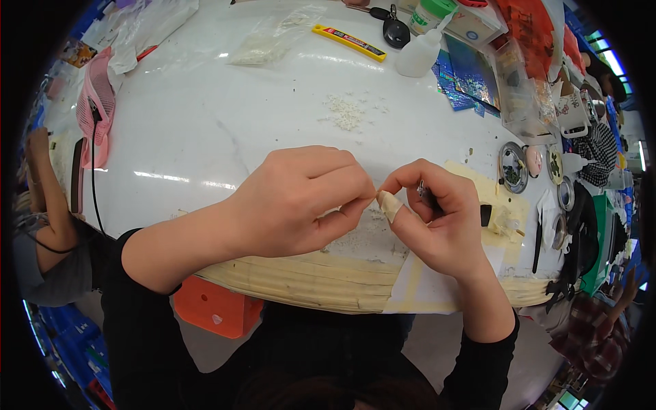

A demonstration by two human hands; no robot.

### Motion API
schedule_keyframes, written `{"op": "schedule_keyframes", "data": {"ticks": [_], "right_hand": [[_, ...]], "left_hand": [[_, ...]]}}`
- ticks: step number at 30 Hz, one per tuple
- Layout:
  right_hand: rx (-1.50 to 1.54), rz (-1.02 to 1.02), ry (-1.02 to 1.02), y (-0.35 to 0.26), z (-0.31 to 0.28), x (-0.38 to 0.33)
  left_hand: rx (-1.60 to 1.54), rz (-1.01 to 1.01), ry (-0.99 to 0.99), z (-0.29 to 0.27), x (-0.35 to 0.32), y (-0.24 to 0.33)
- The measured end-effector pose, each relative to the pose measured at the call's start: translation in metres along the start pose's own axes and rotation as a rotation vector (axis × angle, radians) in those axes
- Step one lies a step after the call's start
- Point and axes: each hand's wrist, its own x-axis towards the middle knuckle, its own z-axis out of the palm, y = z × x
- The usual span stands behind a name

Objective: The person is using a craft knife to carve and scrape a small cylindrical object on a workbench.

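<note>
My left hand is closed in a pinch over the near part of the white table. Its fingertips meet those of my right hand, also pinched, with a beige wrap round the thumb. Whatever lies between the fingertips is too small to make out. A small dark, shiny thing shows inside the curled fingers of my right hand; its kind is unclear. Beyond my hands lies a scatter of tiny white bits on the table.
A yellow cutter, a white squeeze bottle and a clear bag lie at the back. Shiny blue sheets and round metal tins are on the right. Pink mesh hangs left, near another person's arm.
</note>
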Motion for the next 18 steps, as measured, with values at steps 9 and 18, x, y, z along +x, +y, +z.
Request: {"op": "schedule_keyframes", "data": {"ticks": [9,18], "right_hand": [[-0.258,-0.275,0.111,0.005,0.008,-0.002],[0.06,0.046,0.043,-0.005,0.005,-0.002]], "left_hand": [[-0.208,-0.15,-0.018,0.0,0.001,-0.001],[-0.348,-0.244,-0.06,-0.002,0.001,0.003]]}}
